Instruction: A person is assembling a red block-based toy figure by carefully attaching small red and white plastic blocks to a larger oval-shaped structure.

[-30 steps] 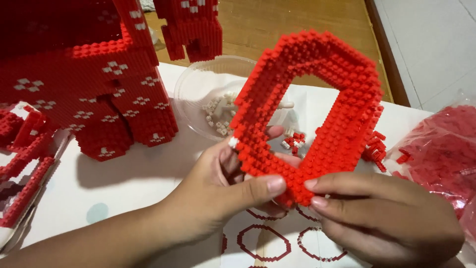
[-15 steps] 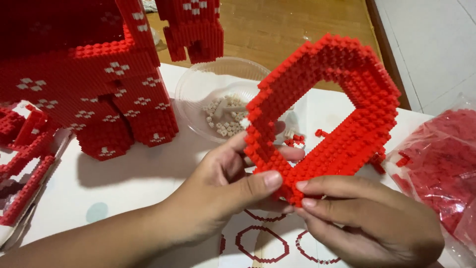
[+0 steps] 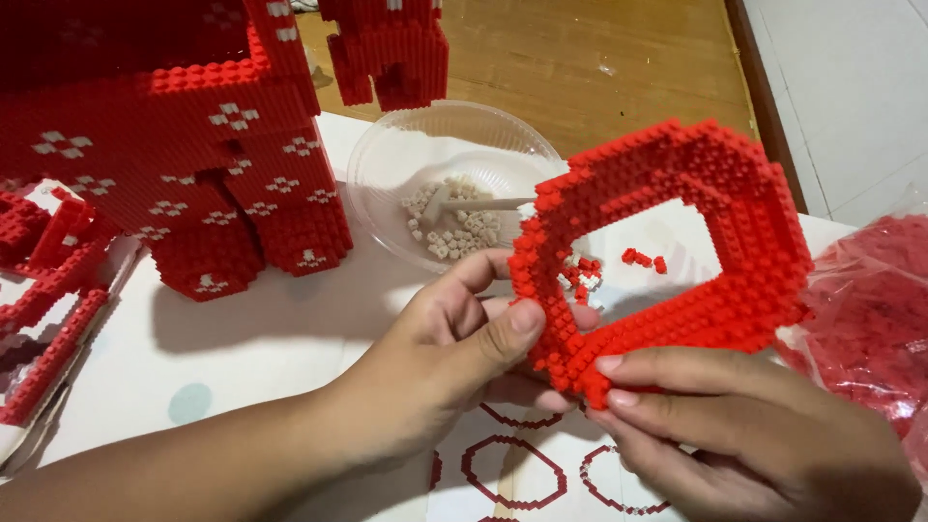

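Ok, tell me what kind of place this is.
Probably a home hobby spot: a white-covered table over a wooden floor. Both hands hold a red ring of tiny building bricks, beside a large red brick model and a clear plastic bowl of pale bricks.

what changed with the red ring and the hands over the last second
The red brick ring has swung to the right and tilted lower in view, so more of the clear bowl and its pale bricks shows. The left hand keeps pinching the ring's lower left edge; the right hand keeps its fingertips on the bottom corner. The big red model and the bag of red bricks have not moved.
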